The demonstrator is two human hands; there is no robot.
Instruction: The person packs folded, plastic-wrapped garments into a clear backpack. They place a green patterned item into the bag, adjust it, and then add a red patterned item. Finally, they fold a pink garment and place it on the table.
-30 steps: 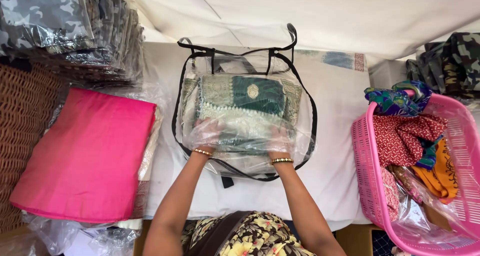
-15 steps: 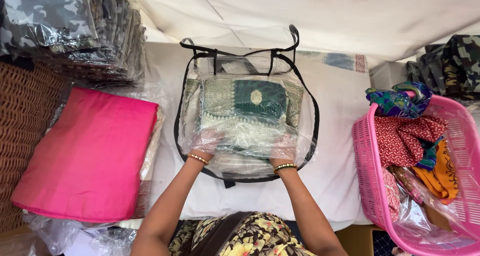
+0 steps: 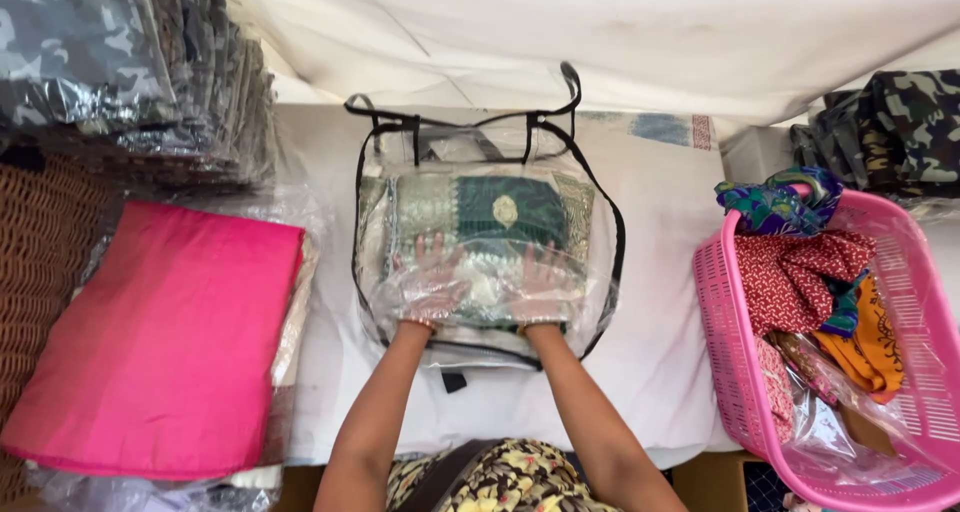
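At far left, a wicker basket (image 3: 45,272) stands beside a stack of camouflage-print packets (image 3: 130,62) sealed in clear film. Next to these lies a folded pink cloth (image 3: 165,337) on top of a pile of bagged items.

At centre, a clear zip bag (image 3: 600,272) with black trim and black handles lies flat on the white-covered bench (image 3: 660,362). Inside it sits a folded green garment (image 3: 500,217) with gold borders and a round gold motif. Both hands are inside the bag, seen through the clear film. The left hand (image 3: 430,277) rests flat on the garment's near left portion, grip spread, fingers apart. The right hand (image 3: 545,282) rests flat on the near right portion, grip likewise spread. Neither hand pinches anything.

Status, as judged: the garment is already inserted and lies squarely within the bag; the hands appear to be pressing it flat. The bag's near edge is open around the wrists, so closure is not yet done.

At right, a pink plastic basket (image 3: 725,352) holds assorted printed fabrics (image 3: 800,277).
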